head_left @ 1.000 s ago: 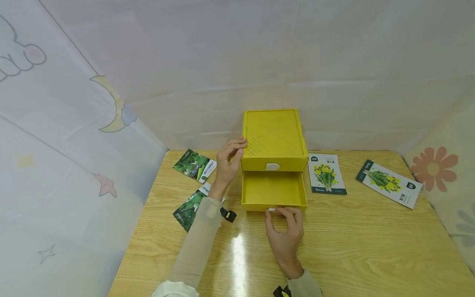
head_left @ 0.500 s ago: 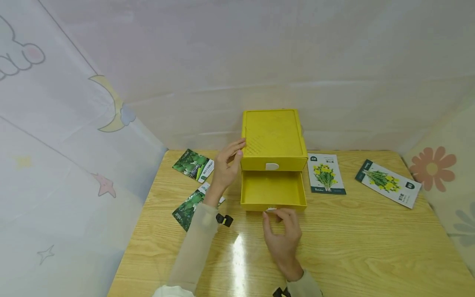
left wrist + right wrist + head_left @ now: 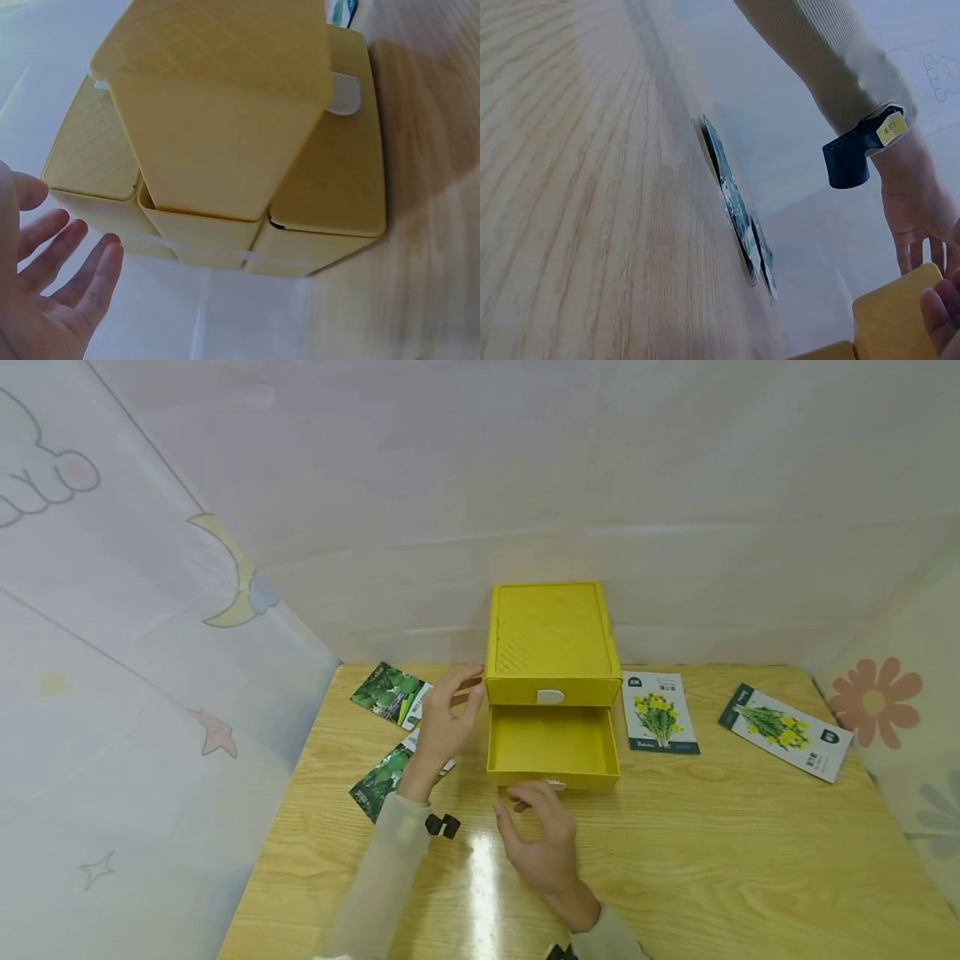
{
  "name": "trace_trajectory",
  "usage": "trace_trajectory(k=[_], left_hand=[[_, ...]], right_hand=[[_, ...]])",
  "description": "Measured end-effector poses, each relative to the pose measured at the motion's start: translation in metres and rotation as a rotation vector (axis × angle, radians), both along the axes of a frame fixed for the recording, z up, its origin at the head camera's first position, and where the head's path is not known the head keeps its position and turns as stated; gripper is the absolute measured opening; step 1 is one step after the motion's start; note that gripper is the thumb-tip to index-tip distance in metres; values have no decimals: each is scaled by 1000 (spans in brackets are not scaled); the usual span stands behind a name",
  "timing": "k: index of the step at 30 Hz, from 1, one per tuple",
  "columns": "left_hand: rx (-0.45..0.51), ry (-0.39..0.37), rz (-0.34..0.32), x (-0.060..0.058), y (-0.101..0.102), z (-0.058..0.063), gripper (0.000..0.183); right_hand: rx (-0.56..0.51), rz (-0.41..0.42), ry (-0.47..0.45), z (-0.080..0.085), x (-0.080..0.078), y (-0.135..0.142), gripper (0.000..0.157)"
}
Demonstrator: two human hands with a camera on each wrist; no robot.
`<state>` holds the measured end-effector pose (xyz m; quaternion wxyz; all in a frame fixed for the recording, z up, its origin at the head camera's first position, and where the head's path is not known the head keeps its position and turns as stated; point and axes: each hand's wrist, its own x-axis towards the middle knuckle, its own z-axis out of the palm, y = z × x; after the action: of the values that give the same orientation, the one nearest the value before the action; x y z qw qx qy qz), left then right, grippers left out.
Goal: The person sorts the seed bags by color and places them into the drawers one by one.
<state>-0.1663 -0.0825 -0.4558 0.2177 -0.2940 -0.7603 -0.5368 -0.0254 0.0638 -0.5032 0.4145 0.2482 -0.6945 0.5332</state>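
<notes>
Nearest the wearer, a pale right sleeve (image 3: pixel 611 935) and a pale left sleeve (image 3: pixel 382 877) reach forward over the wood-grain table (image 3: pixel 712 860), on which a bright streak of light lies between the arms. A black wrist device (image 3: pixel 442 825) sits by the left cuff; the right wrist's view shows a yellow label on it.

The right hand (image 3: pixel 543 852) hangs just in front of the lower drawer (image 3: pixel 551 752), near its white pull (image 3: pixel 555 784). Its fingers are loosely bent, with the thumb apart from the forefinger and nothing pinched between them. The drawer stands pulled out toward the wearer, its yellow floor showing.

To the left lies a green seed packet (image 3: pixel 382 781), partly covered by the left forearm. Beyond it, the left hand (image 3: pixel 442 727) is raised just beside the left side of the yellow cabinet (image 3: pixel 555 631), gripping nothing. In the left wrist's view its fingers are spread and slightly curved.

The cabinet stands at the back of the table, its upper drawer (image 3: pixel 517 693) pushed in. Left of it lies a second green packet (image 3: pixel 392 695); at its right lies a yellow-flowered packet (image 3: pixel 660 712), with another flowered packet (image 3: pixel 786 732) slanting farther right. Behind everything hangs a pale backdrop (image 3: pixel 420 485).
</notes>
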Motion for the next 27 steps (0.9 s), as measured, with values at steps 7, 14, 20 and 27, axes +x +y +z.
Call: trace_trajectory(k=[7, 14, 20, 27], left_hand=[[-66, -104, 131, 6, -19, -34, 33], [-112, -192, 227, 21, -38, -52, 35], [-160, -274, 323, 36, -57, -66, 37], [-198, -361, 435, 51, -82, -78, 36]], right_hand=[[72, 102, -96, -17, -6, -11, 44], [141, 165, -179, -35, -12, -17, 49], [220, 186, -259, -43, -17, -22, 51], [336, 241, -349, -49, -23, -35, 57]])
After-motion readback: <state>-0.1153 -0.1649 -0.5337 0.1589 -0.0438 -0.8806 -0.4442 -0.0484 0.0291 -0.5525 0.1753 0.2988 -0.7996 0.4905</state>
